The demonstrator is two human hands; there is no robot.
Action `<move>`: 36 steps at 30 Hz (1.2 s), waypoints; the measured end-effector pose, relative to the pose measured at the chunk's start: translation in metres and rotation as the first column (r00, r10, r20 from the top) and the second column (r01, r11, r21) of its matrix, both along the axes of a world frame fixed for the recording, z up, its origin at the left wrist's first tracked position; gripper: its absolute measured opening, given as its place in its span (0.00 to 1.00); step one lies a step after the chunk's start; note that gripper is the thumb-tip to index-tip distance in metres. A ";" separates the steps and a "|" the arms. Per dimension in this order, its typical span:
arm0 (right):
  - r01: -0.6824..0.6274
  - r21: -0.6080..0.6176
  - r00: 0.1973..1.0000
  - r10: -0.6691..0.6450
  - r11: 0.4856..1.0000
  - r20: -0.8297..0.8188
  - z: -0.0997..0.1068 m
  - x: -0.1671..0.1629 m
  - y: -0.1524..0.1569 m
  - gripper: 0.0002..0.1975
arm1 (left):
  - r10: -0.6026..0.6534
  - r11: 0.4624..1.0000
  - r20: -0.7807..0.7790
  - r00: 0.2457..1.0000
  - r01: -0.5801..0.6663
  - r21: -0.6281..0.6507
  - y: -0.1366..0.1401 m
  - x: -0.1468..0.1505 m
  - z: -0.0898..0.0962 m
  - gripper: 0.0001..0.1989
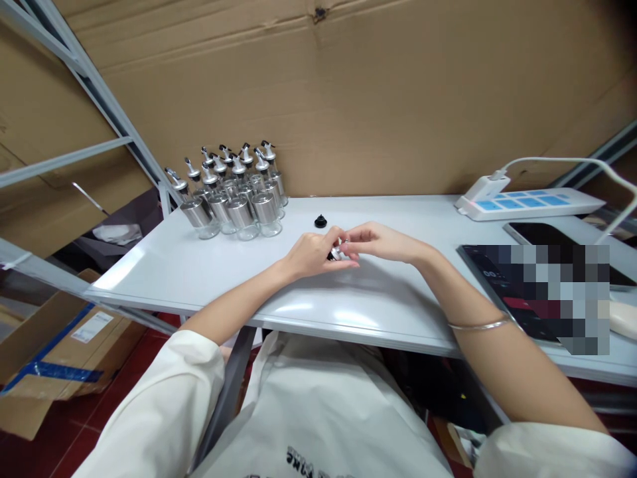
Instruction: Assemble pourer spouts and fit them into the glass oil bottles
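Over the middle of the table, my left hand [313, 254] is closed round a small silver and black pour spout [336, 254], mostly covered by the fingers. My right hand [381, 241] meets it from the other side, its fingertips pinching the spout's silver end. Just beyond my hands, a small black stopper [321, 222] sits on the white tabletop. To the left stands a cluster of several glass oil bottles [266, 207] with brushed steel sleeves. Most carry silver pour spouts with black tips, like the one in my hands.
On the right lie a white power strip [535, 204] with a plugged-in charger, a dark phone [540, 232] and a tablet-like device [490, 272], partly pixelated. A cardboard sheet [378, 99] backs the table [159, 265]. Grey shelf posts and an open carton [74, 352] are at the left.
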State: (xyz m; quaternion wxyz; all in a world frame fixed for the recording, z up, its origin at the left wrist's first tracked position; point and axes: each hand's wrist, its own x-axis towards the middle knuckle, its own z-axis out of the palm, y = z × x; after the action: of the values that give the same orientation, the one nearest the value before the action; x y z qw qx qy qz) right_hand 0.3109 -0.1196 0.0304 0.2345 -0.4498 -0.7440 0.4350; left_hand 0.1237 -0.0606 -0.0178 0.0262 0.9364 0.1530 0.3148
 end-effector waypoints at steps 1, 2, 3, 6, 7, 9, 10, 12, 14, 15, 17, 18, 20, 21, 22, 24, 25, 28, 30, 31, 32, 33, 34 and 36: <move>0.012 0.012 1.000 -0.012 1.000 0.022 0.002 0.001 0.000 0.23 | -0.020 1.000 0.019 1.000 0.020 0.003 0.001 0.000 0.000 0.24; 0.027 0.026 0.999 -0.028 0.999 0.039 0.003 0.002 -0.001 0.24 | -0.035 0.999 0.038 0.999 0.035 0.007 0.002 0.000 0.000 0.24; 0.042 0.042 0.998 -0.044 0.998 0.047 0.004 0.003 -0.001 0.25 | -0.040 0.999 0.056 0.998 0.040 0.010 0.004 -0.001 -0.001 0.25; 0.083 0.082 0.996 -0.085 0.993 0.020 0.007 0.008 0.000 0.28 | -0.011 1.000 0.115 0.993 0.010 0.003 0.009 -0.001 -0.004 0.26; 0.100 0.093 0.995 -0.101 0.991 0.007 0.007 0.009 0.000 0.28 | -0.001 1.000 0.136 0.991 0.002 -0.004 0.011 -0.001 -0.004 0.26; 0.144 0.108 0.990 -0.142 0.984 -0.025 0.007 0.013 0.000 0.28 | 0.004 1.000 0.175 0.985 -0.004 0.000 0.013 -0.002 -0.004 0.23; 0.173 0.115 0.984 -0.168 0.978 -0.049 0.007 0.014 0.000 0.28 | 0.001 1.000 0.192 0.981 -0.003 0.011 0.014 -0.003 -0.003 0.20; 0.231 0.128 0.970 -0.219 0.965 -0.103 0.008 0.016 0.000 0.27 | -0.008 0.999 0.216 0.976 -0.001 0.040 0.015 -0.004 -0.001 0.16; 0.270 0.140 0.958 -0.251 0.953 -0.137 0.009 0.016 0.000 0.27 | -0.006 0.998 0.223 0.975 -0.008 0.065 0.016 -0.005 0.003 0.15; 0.277 0.147 0.956 -0.256 0.950 -0.144 0.009 0.016 0.000 0.27 | 0.000 0.997 0.221 0.975 -0.016 0.072 0.016 -0.005 0.004 0.15; 0.275 0.153 0.956 -0.254 0.949 -0.146 0.010 0.014 -0.001 0.28 | 0.012 0.996 0.214 0.977 -0.031 0.086 0.017 -0.005 0.005 0.15; 0.275 0.151 0.957 -0.254 0.950 -0.143 0.009 0.014 -0.001 0.28 | 0.017 0.995 0.213 0.977 -0.037 0.093 0.017 -0.006 0.005 0.15; 0.272 0.149 0.959 -0.254 0.951 -0.128 0.009 0.013 -0.001 0.28 | 0.015 0.994 0.214 0.977 -0.038 0.105 0.016 -0.006 0.005 0.14; 0.268 0.151 0.961 -0.252 0.952 -0.118 0.008 0.012 -0.001 0.28 | 0.011 0.993 0.210 0.978 -0.035 0.110 0.016 -0.006 0.006 0.14; 0.260 0.158 0.963 -0.246 0.953 -0.108 0.008 0.012 -0.001 0.28 | 0.004 0.993 0.204 0.979 -0.028 0.115 0.016 -0.006 0.006 0.13; 0.246 0.174 0.968 -0.232 0.954 -0.094 0.008 0.012 0.000 0.28 | -0.010 0.992 0.190 0.982 -0.015 0.125 0.014 -0.006 0.007 0.12; 0.242 0.181 0.969 -0.228 0.953 -0.093 0.008 0.012 0.000 0.28 | -0.011 0.992 0.185 0.983 -0.013 0.129 0.014 -0.006 0.008 0.12; 0.252 0.190 0.966 -0.236 0.949 -0.103 0.009 0.011 -0.001 0.26 | 0.000 0.989 0.186 0.983 -0.028 0.147 0.012 -0.006 0.011 0.12; 0.244 0.180 0.968 -0.227 0.953 -0.112 0.010 0.010 -0.002 0.25 | 0.005 0.985 0.192 0.981 -0.038 0.166 0.012 -0.006 0.013 0.11; 0.230 0.158 0.970 -0.212 0.960 -0.120 0.010 0.009 -0.003 0.24 | 0.000 0.984 0.190 0.982 -0.034 0.175 0.012 -0.006 0.013 0.11; 0.208 0.125 0.973 -0.191 0.970 -0.131 0.010 0.008 -0.003 0.23 | -0.011 0.983 0.182 0.983 -0.023 0.180 0.011 -0.006 0.013 0.10; 0.181 0.082 0.975 -0.168 0.980 -0.143 0.010 0.008 -0.003 0.23 | -0.024 0.983 0.167 0.986 -0.007 0.183 0.011 -0.006 0.013 0.10; 0.153 0.036 0.977 -0.146 0.988 -0.157 0.009 0.008 -0.004 0.23 | -0.036 0.983 0.147 0.988 0.009 0.183 0.011 -0.006 0.012 0.10; 0.095 -0.046 0.976 -0.102 0.994 -0.192 0.007 0.008 -0.003 0.24 | -0.044 0.984 0.104 0.994 0.025 0.177 0.011 -0.006 0.010 0.11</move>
State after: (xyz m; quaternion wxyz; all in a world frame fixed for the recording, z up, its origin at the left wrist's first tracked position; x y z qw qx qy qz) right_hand 0.3187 -0.1226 0.0370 0.3189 -0.4458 -0.6861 0.4783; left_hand 0.1179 -0.0493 -0.0077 -0.0426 0.9192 0.1066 0.3766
